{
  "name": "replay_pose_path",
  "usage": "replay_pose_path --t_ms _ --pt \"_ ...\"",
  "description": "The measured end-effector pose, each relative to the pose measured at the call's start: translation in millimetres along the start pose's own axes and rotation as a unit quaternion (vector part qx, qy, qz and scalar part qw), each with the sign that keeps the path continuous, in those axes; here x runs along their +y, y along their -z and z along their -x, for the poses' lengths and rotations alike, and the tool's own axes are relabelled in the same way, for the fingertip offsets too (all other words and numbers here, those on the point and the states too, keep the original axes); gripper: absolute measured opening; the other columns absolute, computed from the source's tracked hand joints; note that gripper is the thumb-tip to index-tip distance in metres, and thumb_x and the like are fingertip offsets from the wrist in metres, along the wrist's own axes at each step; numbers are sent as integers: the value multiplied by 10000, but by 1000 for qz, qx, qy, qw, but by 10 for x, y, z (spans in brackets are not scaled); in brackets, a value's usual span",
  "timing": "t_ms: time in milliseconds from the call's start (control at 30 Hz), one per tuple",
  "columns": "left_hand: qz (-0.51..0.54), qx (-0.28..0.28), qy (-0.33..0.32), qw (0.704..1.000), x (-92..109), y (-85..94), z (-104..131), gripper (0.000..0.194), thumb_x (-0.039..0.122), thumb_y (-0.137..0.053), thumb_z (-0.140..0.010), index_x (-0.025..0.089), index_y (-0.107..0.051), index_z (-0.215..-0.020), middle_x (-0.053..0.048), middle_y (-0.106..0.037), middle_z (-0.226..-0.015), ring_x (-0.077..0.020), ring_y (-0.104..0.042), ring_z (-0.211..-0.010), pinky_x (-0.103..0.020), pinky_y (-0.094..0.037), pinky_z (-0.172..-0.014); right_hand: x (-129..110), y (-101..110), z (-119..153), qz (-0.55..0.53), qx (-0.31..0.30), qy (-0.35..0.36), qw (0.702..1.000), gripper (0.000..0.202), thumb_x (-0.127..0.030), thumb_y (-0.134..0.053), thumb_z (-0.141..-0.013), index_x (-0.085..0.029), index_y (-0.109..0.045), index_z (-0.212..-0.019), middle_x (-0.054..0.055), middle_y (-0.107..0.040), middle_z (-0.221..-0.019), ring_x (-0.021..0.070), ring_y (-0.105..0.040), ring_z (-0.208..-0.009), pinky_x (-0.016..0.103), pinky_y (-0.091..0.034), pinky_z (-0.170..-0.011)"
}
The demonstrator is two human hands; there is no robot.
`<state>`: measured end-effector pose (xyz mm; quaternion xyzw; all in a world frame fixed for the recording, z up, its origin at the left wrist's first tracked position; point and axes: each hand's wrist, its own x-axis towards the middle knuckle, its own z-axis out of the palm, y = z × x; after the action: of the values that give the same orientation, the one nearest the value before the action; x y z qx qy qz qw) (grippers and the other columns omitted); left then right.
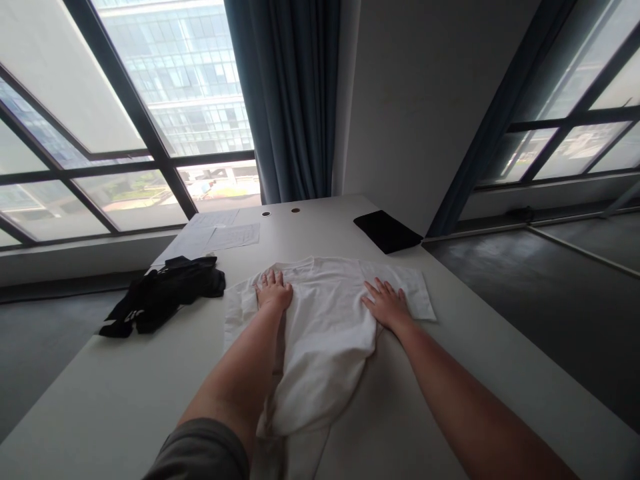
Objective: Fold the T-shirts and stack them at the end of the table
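Note:
A white T-shirt (325,320) lies spread on the white table, its collar at the far side and a sleeve out to each side. Its lower part is bunched and wrinkled toward me. My left hand (275,291) rests flat on the shirt near the left shoulder, fingers apart. On the right side, close to where the sleeve joins, my right hand (387,304) presses down with spread fingers. Neither hand grips the cloth. My left forearm hides part of the shirt's left edge.
A crumpled black garment (173,290) lies at the table's left edge. A folded black cloth (387,231) sits at the far right edge. Paper sheets (233,237) lie at the back left, near two round holes in the tabletop (330,223). Windows and a blue curtain (295,100) stand beyond.

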<state>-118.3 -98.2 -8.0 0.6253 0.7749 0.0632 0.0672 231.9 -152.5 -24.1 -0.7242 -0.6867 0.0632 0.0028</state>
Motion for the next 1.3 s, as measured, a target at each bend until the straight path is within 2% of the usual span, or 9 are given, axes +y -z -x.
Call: replay_pose_path --t_ms 233,433,533,667,833,967,1067,1167,1300 --pt "-17 -36 -64 997 -28 87 136 704 526 -302 -983 280 -288 -1642 -58 -117 -1745 -328 -86 -1601 -654 -77 -1245 308 -41 -190 9 14 -41 999 740 -722 -243 -994 -370 -269 -1644 37 -148 -1741 346 -157 -1577 608 -125 -1240" --pt "-69 -16 -78 994 -128 190 608 753 523 -374 -958 178 -329 -1625 -110 -119 -1738 -356 -55 -1599 -641 -5 -1247 670 -38 -328 11 22 -50 998 789 -753 -226 -971 -346 -283 -1644 54 -168 -1736 358 -191 -1567 604 -158 -1236" --pt "-76 -17 -65 995 -370 268 888 669 511 -400 -961 246 -424 -1575 -103 -263 -1708 -354 -175 -1580 -677 -27 -1232 901 -17 -380 12 25 -57 998 831 -788 -208 -951 -335 -292 -1642 63 -177 -1734 359 -195 -1565 617 -170 -1228" --pt "-42 -26 -15 999 -861 331 1138 591 505 -445 -961 327 -487 -1524 -72 -315 -1693 -335 -285 -1547 -617 -216 -1226 1128 -6 -417 17 20 -62 998 875 -818 -210 -931 -320 -276 -1648 76 -163 -1736 364 -185 -1567 617 -177 -1226" --pt "22 48 26 998 -1484 336 1235 587 353 -539 -897 244 -544 -1474 -105 -484 -1585 -279 -461 -1442 -404 -370 -1187 1168 -25 -422 27 37 -56 997 846 -794 -230 -947 -313 -306 -1638 87 -203 -1726 360 -220 -1555 604 -196 -1225" --pt "38 88 125 988 -1800 430 1275 465 325 -569 -876 256 -665 -1326 -111 -540 -1525 -325 -543 -1350 -461 -457 -1102 1151 -40 -415 25 54 -57 997 827 -784 -237 -954 -308 -351 -1620 95 -243 -1713 364 -251 -1543 602 -215 -1218" --pt "3 119 141 983 -1835 507 1342 410 298 -568 -879 251 -709 -1260 -134 -567 -1490 -370 -564 -1303 -531 -481 -1048 1148 -39 -404 23 62 -57 996 805 -771 -251 -959 -310 -380 -1606 91 -271 -1703 362 -264 -1538 597 -226 -1216" --pt "-40 152 94 983 -1677 504 1420 410 296 -501 -934 217 -697 -1285 -143 -564 -1499 -339 -544 -1330 -495 -460 -1077 1145 -30 -396 27 62 -56 996 788 -759 -257 -965 -313 -390 -1601 87 -280 -1701 357 -278 -1530 587 -234 -1215" --pt "-67 107 99 987 -1444 451 1456 635 504 -500 -962 164 -528 -1497 -210 -441 -1590 -379 -461 -1419 -496 -408 -1121 1144 -20 -390 33 67 -57 996 779 -754 -265 -969 -312 -410 -1593 81 -299 -1694 347 -296 -1519 580 -246 -1212"
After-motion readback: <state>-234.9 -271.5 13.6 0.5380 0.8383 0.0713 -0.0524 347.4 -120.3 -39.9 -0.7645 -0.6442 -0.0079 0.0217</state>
